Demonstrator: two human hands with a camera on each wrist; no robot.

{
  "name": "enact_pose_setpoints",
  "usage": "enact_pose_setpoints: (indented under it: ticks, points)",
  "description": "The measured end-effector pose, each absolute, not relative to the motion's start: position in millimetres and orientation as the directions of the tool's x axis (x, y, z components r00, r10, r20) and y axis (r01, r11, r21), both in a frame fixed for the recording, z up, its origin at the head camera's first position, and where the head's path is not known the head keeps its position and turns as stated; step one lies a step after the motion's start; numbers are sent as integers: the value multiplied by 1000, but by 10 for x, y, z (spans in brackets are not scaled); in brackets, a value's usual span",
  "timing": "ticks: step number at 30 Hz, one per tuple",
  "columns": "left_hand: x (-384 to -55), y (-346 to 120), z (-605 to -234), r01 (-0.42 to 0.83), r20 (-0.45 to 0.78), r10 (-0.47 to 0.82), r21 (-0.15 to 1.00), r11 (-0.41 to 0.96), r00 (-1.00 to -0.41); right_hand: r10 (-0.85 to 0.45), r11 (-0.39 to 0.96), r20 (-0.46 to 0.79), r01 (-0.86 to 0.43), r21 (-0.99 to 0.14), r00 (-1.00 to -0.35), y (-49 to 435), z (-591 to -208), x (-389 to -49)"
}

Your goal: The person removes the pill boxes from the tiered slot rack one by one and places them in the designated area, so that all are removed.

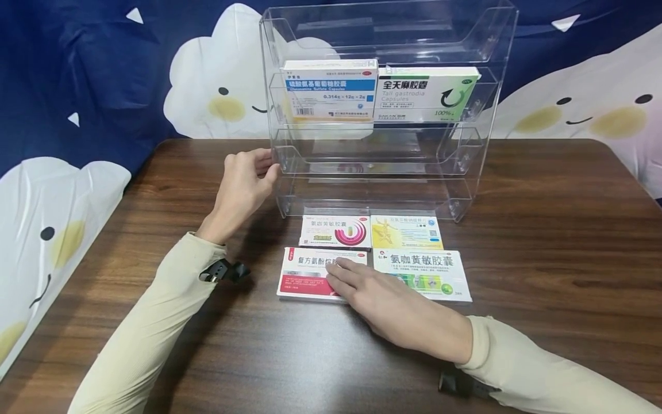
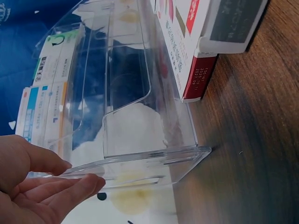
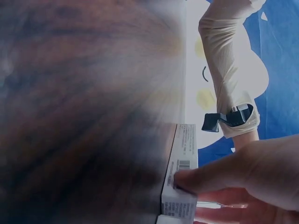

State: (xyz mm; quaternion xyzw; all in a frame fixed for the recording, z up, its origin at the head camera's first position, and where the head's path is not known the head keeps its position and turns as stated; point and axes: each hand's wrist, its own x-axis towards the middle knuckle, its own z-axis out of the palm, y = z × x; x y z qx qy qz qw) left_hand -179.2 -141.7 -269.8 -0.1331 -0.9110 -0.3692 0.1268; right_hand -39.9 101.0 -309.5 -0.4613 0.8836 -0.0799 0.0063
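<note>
My left hand [image 1: 243, 181] pinches the left side panel of a clear plastic display rack [image 1: 369, 167]; in the left wrist view, thumb and fingers lie on either side of that panel. My right hand [image 1: 385, 302] rests with fairly straight fingers across the top of a red-and-white medicine box [image 1: 302, 282]. The right wrist view shows its thumb [image 3: 191, 179] against the box's printed near side. Under the palm, a white-and-green medicine box [image 1: 421, 261] is partly covered. Behind these two lie a pink-and-white medicine box [image 1: 336, 231] and a yellow-and-white one [image 1: 405, 233].
On an upper tier of the rack stand a blue-and-white medicine box [image 1: 331, 92] and a green-and-white one [image 1: 426, 95], side by side. The rack stands at the far edge of the brown wooden table [image 1: 543, 241], before a blue cloud-patterned cloth [image 1: 103, 57].
</note>
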Motion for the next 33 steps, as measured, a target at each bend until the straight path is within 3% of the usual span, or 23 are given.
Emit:
enact_pose_setpoints:
  ticks: [33]
  points:
    - [-1793, -1416, -2697, 334, 331, 142, 648, 685, -933, -809, 539, 188, -831, -139, -557, 1059, -3125, -492]
